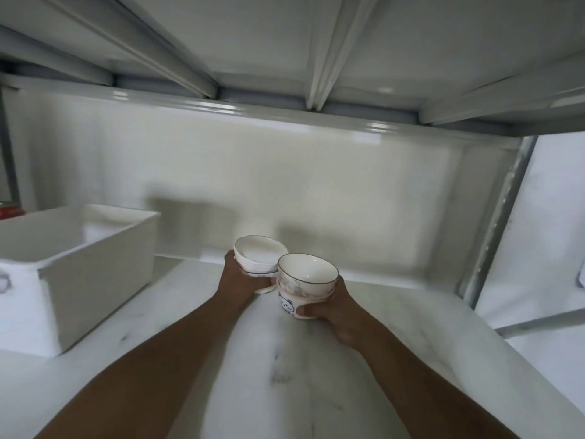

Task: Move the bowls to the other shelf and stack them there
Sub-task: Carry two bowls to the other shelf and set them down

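White marbled shelf (395, 359) fills the near view, bare and wide between the two forearms, with its right edge dropping away beside a metal upright (493, 223). Farther in, the left hand (237, 277) has its grip closed around a short stack of shallow white bowls (261, 256), while the right hand (329, 304) has its grip closed around a stack of deeper bowls (305, 282), the lower one printed with a panda face. The two stacks touch or nearly touch, held above mid-shelf. To the left stands an open white bin (95, 261), well apart. Beyond lies the pale back wall (285, 179), and overhead the ribbed underside of the upper shelf (253, 42).
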Action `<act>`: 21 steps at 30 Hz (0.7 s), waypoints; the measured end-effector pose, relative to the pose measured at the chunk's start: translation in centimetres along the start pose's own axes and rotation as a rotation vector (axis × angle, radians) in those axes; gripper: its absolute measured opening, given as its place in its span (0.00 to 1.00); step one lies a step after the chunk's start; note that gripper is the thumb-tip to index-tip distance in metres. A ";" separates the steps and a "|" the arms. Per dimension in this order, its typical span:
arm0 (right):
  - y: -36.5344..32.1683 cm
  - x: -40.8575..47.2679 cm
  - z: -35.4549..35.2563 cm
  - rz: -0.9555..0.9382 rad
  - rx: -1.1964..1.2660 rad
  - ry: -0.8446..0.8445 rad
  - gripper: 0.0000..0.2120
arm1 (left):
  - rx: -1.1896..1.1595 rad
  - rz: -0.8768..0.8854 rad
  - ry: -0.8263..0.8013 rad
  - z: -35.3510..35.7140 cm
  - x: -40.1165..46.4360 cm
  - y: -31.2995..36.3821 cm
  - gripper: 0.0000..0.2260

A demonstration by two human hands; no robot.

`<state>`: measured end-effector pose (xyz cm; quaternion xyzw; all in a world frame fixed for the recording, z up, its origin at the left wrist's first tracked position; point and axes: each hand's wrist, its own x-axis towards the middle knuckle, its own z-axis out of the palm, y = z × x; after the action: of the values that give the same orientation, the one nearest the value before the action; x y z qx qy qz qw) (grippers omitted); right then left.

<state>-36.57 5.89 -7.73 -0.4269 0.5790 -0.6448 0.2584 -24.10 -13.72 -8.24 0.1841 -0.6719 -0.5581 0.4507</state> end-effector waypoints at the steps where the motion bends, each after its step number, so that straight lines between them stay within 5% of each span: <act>1: 0.0 0.0 0.1 -0.007 -0.007 0.008 0.47 | -0.015 0.000 -0.023 0.0 -0.3 0.5 0.35; 4: -0.2 0.1 0.4 -0.028 -0.031 -0.003 0.47 | -0.056 0.029 -0.087 -0.3 -0.9 1.3 0.26; 21: -2.1 -1.9 0.6 -0.138 0.059 0.044 0.36 | -0.044 0.082 -0.207 -1.0 -2.6 3.8 0.24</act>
<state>-34.77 7.57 -6.19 -0.4436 0.5344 -0.6872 0.2130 -20.97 -11.14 -5.85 0.0879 -0.7095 -0.5697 0.4053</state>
